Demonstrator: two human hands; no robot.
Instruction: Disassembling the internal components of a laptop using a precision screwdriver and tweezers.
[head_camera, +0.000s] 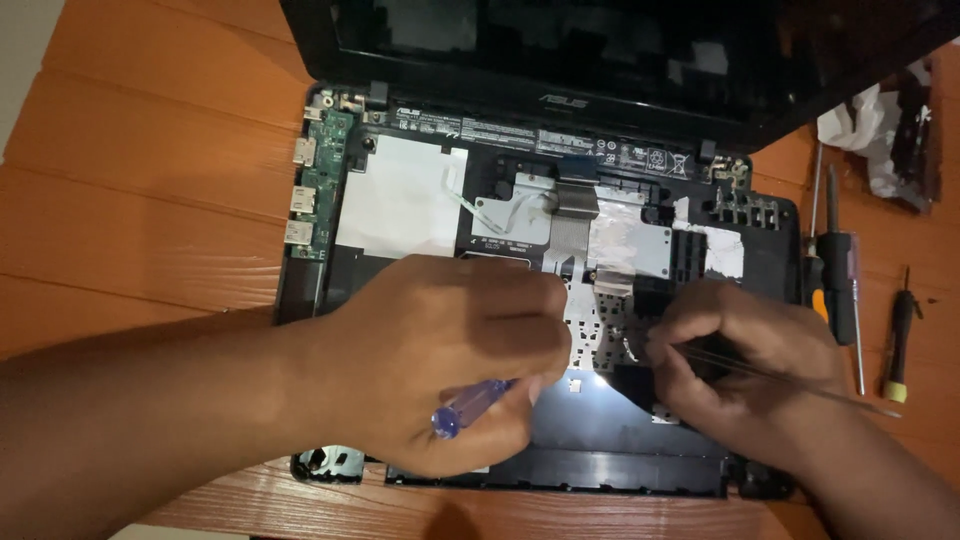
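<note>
Left hand clamped on blue-handled screwdriver, tip hidden near centre of opened laptop. Right hand pinching thin metal tool, likely levering beside ribbon cable. Spare screwdrivers parked right of laptop, within reach.

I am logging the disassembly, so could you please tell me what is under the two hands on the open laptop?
Under the left hand and right hand lies the laptop base: silver shielding and a grey ribbon cable run beneath them. Where the tool tips touch is covered.

Spare screwdrivers and crumpled white paper lie on the orange table.
</note>
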